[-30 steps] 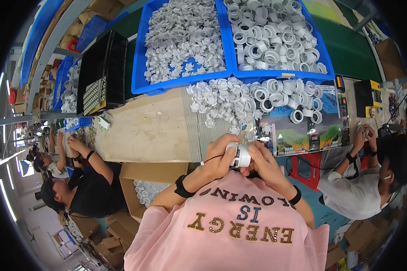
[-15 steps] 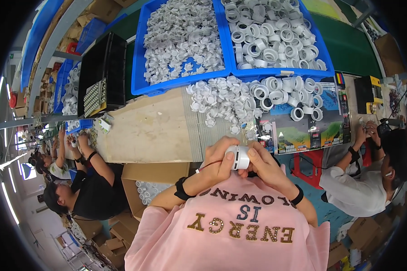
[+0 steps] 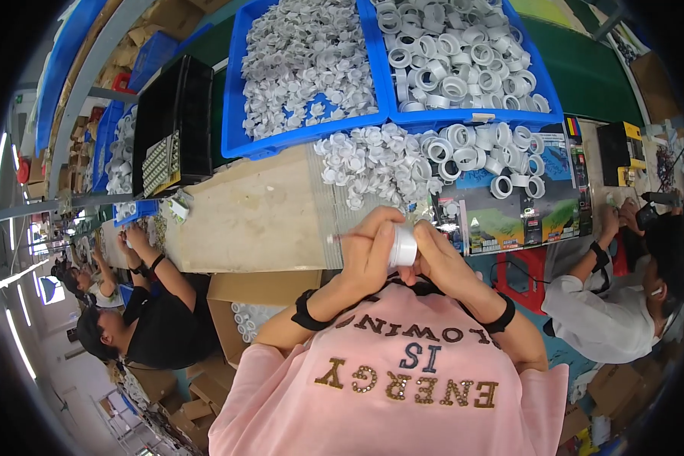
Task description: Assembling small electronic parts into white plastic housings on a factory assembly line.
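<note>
Close in front of my chest, both hands grip a small white plastic cylinder [image 3: 404,248], held in the air by the table's near edge. My left hand [image 3: 367,257] is closed around its left side, fingers wrapped over the top. A thin reddish wire [image 3: 343,237], blurred, sticks out to the left of that hand. On the cylinder's right side, my right hand [image 3: 450,264] pinches it with the thumb laid along it. Beyond the hands lie a heap of white petal-shaped plastic pieces [image 3: 372,161] and a heap of white plastic rings [image 3: 463,158].
Two blue trays, one with petal-shaped pieces [image 3: 304,135] and one with rings [image 3: 479,117], stand at the back. A black bin [image 3: 176,114] is to the left. Below the table edge sits an open cardboard box [image 3: 262,287]. Co-workers sit left [image 3: 167,327] and right [image 3: 600,319].
Both hands have turned the white cylinder, so its slotted side no longer shows and a smooth side does. The left fingers now cover more of its top. The wire has swung upward.
</note>
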`<state>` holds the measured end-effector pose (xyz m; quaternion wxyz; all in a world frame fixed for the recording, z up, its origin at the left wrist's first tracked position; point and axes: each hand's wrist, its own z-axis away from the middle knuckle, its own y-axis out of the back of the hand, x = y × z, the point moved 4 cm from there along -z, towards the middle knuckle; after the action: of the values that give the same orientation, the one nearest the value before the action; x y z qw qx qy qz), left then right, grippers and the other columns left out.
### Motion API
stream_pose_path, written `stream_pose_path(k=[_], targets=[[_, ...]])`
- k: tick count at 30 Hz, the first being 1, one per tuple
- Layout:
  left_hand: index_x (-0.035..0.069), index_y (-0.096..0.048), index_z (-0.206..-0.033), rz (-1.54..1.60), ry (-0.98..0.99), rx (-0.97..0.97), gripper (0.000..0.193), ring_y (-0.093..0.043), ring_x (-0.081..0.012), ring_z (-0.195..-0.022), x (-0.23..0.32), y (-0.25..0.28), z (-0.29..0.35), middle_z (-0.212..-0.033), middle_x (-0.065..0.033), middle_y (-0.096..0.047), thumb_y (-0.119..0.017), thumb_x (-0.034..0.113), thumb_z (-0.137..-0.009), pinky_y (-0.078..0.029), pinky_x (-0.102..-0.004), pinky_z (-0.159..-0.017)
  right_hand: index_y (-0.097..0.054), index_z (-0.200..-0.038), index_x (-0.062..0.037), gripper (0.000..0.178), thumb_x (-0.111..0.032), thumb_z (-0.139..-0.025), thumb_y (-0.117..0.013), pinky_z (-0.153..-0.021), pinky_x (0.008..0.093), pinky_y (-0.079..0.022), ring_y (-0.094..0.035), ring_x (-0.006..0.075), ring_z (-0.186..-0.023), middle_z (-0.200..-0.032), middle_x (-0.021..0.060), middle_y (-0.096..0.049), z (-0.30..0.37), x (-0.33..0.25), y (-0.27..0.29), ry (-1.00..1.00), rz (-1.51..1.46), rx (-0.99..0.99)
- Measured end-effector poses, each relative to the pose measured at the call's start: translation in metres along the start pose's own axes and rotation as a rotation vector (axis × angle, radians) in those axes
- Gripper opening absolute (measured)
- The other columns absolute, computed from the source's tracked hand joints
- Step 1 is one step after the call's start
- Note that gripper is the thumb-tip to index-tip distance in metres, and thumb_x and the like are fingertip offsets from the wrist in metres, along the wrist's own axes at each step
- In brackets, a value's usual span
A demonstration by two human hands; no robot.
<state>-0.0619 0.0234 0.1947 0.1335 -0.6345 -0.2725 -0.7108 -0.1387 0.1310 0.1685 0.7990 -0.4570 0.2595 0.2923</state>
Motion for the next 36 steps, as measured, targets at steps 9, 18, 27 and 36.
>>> stream_pose_path(k=[9,18,27,36], targets=[[0.011,-0.047,-0.11,0.835,0.882,0.051,0.038,-0.057,-0.0187,-0.066,-0.057,-0.01,-0.003,-0.085,-0.0053,-0.059,-0.03,0.041,-0.094,-0.047,-0.0299,-0.062,-0.044,-0.106,0.0031,0.054,-0.022,-0.066,-0.072,-0.077,0.0409,-0.041,-0.05,0.0366,-0.09,-0.1,0.0209,-0.05,-0.004,-0.017,-0.022,0.793,1.374,0.395],[-0.002,-0.06,-0.073,0.304,0.15,0.212,0.046,-0.053,-0.0132,-0.067,-0.035,0.007,-0.017,-0.075,-0.0075,-0.059,-0.032,0.028,-0.096,-0.042,-0.0267,-0.064,-0.046,-0.096,0.0027,0.046,-0.018,-0.064,-0.071,-0.063,0.0417,-0.041,-0.05,0.0339,-0.073,-0.085,0.0186,-0.051,-0.003,-0.017,-0.022,0.832,1.195,0.39],[-0.002,-0.057,-0.07,0.357,0.093,0.182,0.045,-0.054,-0.0154,-0.063,-0.033,0.003,-0.016,-0.072,-0.0093,-0.058,-0.033,0.027,-0.095,-0.043,-0.0278,-0.06,-0.046,-0.089,0.0008,0.042,-0.02,-0.063,-0.072,-0.06,0.041,-0.04,-0.051,0.0328,-0.069,-0.077,0.0162,-0.05,0.0,-0.017,-0.024,0.876,1.194,0.369],[0.006,-0.059,-0.084,1.51,0.923,0.057,0.033,-0.059,-0.0251,-0.079,-0.109,0.008,-0.018,-0.081,-0.0105,-0.061,-0.047,0.037,-0.085,-0.048,-0.0422,-0.075,-0.047,-0.111,-0.0008,0.053,-0.023,-0.069,-0.07,-0.073,0.0398,-0.044,-0.054,0.0346,-0.089,-0.103,0.0167,-0.053,-0.01,-0.011,-0.015,0.768,1.081,0.328]])
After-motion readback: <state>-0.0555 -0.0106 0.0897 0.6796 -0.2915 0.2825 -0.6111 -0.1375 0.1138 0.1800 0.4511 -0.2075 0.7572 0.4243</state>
